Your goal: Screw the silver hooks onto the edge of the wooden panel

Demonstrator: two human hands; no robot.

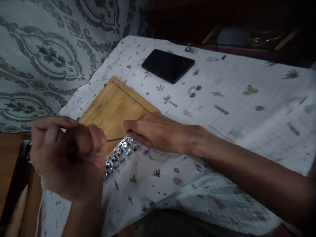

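1. Board of honey-brown wood, rectangular with a raised rim (118, 103), is laid on a white cloth printed with small motifs (212, 103); a silver metal strip with curved hoops (124, 144) is lined along its near edge.
2. A thin grey metal shaft (115, 140) is grasped in the curled left hand (70, 158) and directed toward the end of the strip by the right hand (160, 131); its rear part is hidden by the fingers.
3. The right hand is bent over that end and the board's edge; whether anything is pinched there cannot be told.
4. The strip is judged light, stiff and rather slippery, best held by its flat band; the board is judged rigid, best taken by its rim.
5. Counted: one board, one strip, one shaft, two hands, one flat black rectangular phone (168, 65) beyond the board. Perhaps six hoops are shown, some possibly being covered by the left hand.
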